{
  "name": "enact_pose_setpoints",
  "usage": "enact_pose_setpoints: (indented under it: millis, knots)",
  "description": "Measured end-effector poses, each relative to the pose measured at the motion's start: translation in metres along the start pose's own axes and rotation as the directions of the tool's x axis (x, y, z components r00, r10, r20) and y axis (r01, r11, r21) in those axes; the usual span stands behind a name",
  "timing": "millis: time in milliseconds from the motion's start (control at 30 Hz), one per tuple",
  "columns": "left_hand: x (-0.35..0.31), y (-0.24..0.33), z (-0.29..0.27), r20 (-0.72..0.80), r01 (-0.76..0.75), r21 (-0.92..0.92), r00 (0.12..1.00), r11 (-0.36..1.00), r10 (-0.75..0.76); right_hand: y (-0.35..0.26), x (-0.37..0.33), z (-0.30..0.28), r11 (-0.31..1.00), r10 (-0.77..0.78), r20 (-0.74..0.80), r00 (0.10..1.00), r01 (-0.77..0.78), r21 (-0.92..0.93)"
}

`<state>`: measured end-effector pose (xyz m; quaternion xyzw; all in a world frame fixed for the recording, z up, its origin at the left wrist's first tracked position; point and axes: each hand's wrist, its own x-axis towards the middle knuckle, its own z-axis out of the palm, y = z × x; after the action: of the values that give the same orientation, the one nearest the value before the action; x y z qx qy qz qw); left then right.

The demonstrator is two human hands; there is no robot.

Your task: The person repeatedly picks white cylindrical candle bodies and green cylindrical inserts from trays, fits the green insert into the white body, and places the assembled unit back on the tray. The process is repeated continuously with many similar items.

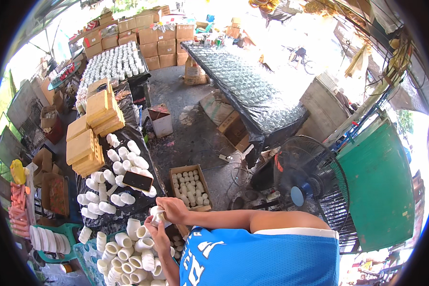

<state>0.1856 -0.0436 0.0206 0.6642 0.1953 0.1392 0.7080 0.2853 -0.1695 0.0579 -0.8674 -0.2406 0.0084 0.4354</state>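
Observation:
Both my hands meet around a white cup-shaped piece (156, 213), held just off the near table edge. My left hand (158, 232) grips it from below, fingers curled. From the other side my right hand (174, 210) closes on its upper part; the fingers partly hide its form. Next to my left hand lies a heap of white hollow cylinders (128, 257), open ends showing. Farther on, several similar white pieces (121, 167) lie on the black-covered table (145, 143), with a dark phone (138, 180) resting on top of some.
Yellowish blocks (84, 151) are stacked on the table's left. A cardboard box of white pieces (191, 173) stands on the floor beside it. At right is a large black fan (310, 183). Glass-like items cover another table (248, 86); cartons (157, 45) line the back.

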Motion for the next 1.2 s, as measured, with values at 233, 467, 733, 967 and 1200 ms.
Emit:
enact_pose_setpoints:
  millis: [233,467,733,967,1200]
  knots:
    - [0.01,-0.003,-0.002,-0.059,0.084,0.273,0.996,0.958,-0.07,-0.009,-0.005,0.004,0.995,0.021,0.11,0.994,-0.032,0.094]
    - [0.028,-0.059,-0.013,-0.169,-0.013,0.164,0.985,0.986,0.041,-0.01,-0.008,0.016,0.962,-0.071,0.196,0.978,0.015,0.272]
    - [0.023,-0.027,-0.041,-0.125,0.318,-0.5,0.894,0.805,-0.43,-0.024,0.012,0.009,0.916,-0.242,0.255,0.936,0.133,0.378]
    - [0.01,0.009,-0.015,0.123,0.112,-0.272,0.989,0.956,-0.081,0.01,0.024,0.053,0.599,0.287,0.456,0.842,-0.53,0.6]
    - [0.028,0.003,-0.044,0.125,0.193,-0.537,0.981,0.821,-0.149,-0.002,0.026,0.012,0.64,0.265,0.388,0.883,-0.462,0.614]
